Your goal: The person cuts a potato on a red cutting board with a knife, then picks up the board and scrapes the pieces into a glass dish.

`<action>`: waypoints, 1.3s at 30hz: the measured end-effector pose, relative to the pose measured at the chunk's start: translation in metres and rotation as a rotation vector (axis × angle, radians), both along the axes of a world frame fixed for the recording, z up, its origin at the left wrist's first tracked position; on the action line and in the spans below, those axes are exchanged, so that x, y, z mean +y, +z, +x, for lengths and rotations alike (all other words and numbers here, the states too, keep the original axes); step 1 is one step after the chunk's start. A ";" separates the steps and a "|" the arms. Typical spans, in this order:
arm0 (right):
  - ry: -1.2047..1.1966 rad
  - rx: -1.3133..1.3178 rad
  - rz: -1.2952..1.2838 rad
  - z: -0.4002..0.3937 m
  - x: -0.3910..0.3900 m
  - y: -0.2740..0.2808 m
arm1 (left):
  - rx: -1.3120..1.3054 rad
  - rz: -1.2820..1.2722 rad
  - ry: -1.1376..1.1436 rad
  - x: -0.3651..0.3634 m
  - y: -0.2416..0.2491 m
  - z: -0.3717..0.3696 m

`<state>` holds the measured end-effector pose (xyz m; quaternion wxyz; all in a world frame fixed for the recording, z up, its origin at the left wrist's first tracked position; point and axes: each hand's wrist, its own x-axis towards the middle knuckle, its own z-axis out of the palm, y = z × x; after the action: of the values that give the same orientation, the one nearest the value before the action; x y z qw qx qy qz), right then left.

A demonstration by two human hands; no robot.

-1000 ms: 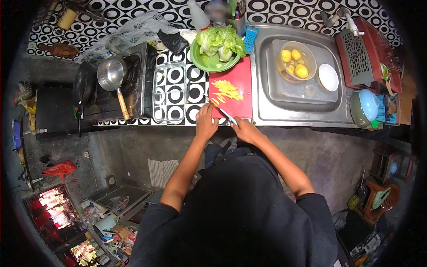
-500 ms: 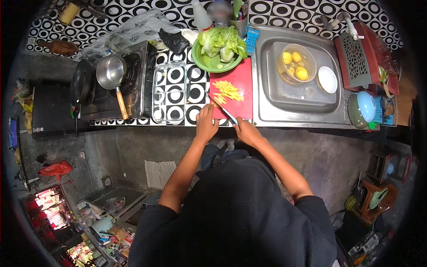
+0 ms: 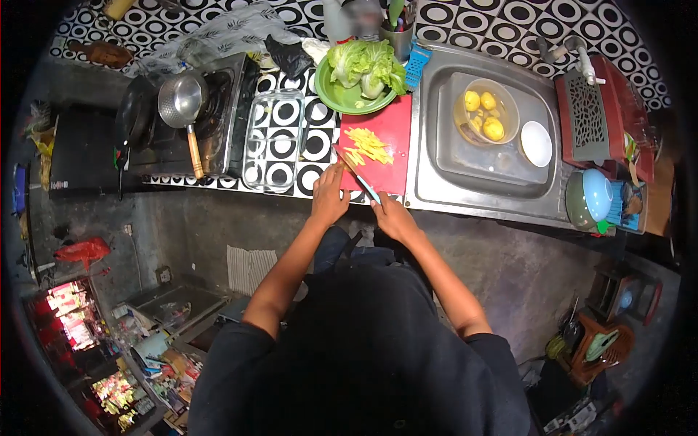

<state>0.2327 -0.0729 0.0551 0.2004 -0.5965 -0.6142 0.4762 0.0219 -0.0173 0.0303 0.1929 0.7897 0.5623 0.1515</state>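
Note:
My right hand (image 3: 393,218) is closed round the light-blue handle of a knife (image 3: 361,182). The blade points up and left over the near left part of a red cutting board (image 3: 392,174). My left hand (image 3: 329,195) rests at the board's near left edge, beside the blade tip. Its fingers are bent together, and what they hold, if anything, is too small to tell. Yellow cut strips (image 3: 368,146) lie in a loose pile on the board, just beyond the knife. Behind them stands a green bowl (image 3: 354,107) with leafy greens (image 3: 367,67).
On the left are a glass dish (image 3: 274,182) and a stove with a saucepan (image 3: 182,99). In the sink (image 3: 429,178) on the right sit a tub of peeled yellow potatoes (image 3: 494,129) and a white bowl (image 3: 536,144). A blue bowl (image 3: 598,190) stands farther right.
The whole view has tilted slightly with the head. Both hands and the knife remain at the near left part of the board; the knife has shifted slightly against it.

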 end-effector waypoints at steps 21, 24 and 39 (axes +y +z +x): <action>-0.075 -0.087 0.174 -0.018 -0.004 0.007 | -0.043 0.043 -0.115 0.003 -0.013 -0.021; -0.125 -0.066 0.146 -0.022 -0.002 0.004 | -0.044 0.043 -0.147 0.003 -0.014 -0.023; -0.168 -0.159 0.214 -0.055 0.000 0.011 | -0.035 0.076 -0.251 0.010 -0.013 -0.033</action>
<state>0.1780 -0.0732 0.0658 0.2527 -0.6568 -0.6235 0.3406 -0.0115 -0.0075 0.0168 0.1902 0.8579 0.4493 0.1611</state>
